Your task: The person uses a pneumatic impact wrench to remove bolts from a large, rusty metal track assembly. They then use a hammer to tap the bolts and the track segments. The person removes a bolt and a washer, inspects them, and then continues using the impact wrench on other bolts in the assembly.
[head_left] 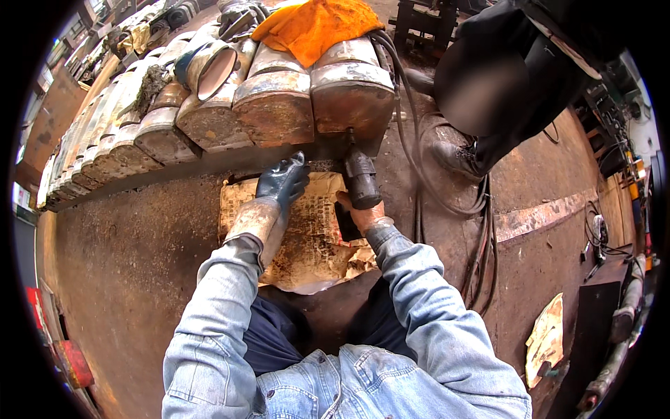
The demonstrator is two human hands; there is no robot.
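Note:
My right hand (363,214) is closed around the rear of a dark, cylindrical hand-held power tool (361,180). The tool's narrow tip reaches the lower front of a rusty metal block (352,105). To its left, my left hand (283,183) wears a dark blue coated glove with a dirty, pale cuff. Its fingers are curled, and whatever they may hold is hidden. Both hands hover over or rest on a stained brown paper sack (300,255) spread on the floor; the exact contact cannot be made out.
Similar metal blocks (273,108) form a long row curving away left. An orange cloth (317,28) drapes over the nearest ones. Cables (447,206) snake across the floor at right, beside a standing person's dark trousers and shoe (457,155). A torn paper piece (546,340) lies lower right.

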